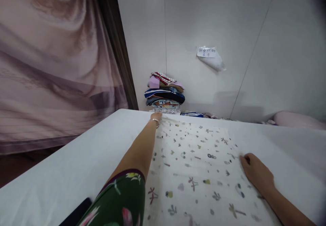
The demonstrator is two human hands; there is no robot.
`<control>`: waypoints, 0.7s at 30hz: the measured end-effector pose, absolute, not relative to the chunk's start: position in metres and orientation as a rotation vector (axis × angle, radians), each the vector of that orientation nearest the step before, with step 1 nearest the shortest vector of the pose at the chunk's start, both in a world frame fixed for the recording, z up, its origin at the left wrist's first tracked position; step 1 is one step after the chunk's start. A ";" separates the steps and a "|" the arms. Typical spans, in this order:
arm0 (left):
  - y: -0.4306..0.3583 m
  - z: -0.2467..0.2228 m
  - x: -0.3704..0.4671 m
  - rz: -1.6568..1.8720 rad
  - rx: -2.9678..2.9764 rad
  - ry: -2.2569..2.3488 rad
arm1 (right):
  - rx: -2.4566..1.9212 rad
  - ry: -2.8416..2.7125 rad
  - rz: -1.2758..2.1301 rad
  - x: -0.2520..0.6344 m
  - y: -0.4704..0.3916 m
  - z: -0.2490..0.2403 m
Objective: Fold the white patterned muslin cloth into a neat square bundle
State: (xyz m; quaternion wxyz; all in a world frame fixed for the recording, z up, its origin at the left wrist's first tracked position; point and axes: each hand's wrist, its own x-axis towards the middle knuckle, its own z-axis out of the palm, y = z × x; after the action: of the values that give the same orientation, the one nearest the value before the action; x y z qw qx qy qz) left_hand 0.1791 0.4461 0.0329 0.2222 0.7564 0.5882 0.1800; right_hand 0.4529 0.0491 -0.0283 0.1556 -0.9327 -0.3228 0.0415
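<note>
Printed white cloth (188, 161) lies spread on a white table (84, 165) in the head view, running from the near edge of the picture almost to the table's far side; small plants and other little motifs dot it. At the cloth's far left corner is the left hand (156, 116), touching it, a bracelet (154, 120) at the wrist; its fingers are too small and hidden to tell whether they grasp or merely press. A dark green floral sleeve (119, 199) covers that arm, just left of the cloth's near part. Along the cloth's right edge, the right hand (257, 171) has its fingers curled in, thumb and forefinger pinching the fabric.

Left of the cloth, partly behind the sleeve, is a dark object (76, 213). Beyond the cloth's far left corner rises a stack of folded textiles (165, 93). Behind the cloth, a plastic bag (215, 62) with a handwritten label (206, 52) is fixed to the wall (203, 12). Well left of the cloth hangs a pink curtain (56, 59); beyond it to the right sits a pink bundle (297, 119).
</note>
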 end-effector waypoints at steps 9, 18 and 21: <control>0.362 0.017 0.105 0.372 2.019 1.685 | -2.702 -0.995 0.106 0.453 0.050 -0.029; 0.184 0.021 -0.011 0.216 1.931 1.523 | -2.792 -1.074 0.291 0.426 0.027 0.003; 0.139 0.011 -0.064 0.264 1.792 1.601 | -2.721 -1.083 0.372 0.405 -0.014 0.008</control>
State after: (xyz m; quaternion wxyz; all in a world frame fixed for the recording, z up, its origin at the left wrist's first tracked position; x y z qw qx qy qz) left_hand -0.0639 0.1393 0.0106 0.3540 0.6933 0.6194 0.1020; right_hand 0.4054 -0.0138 0.0080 0.0946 -0.9175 -0.3654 0.1254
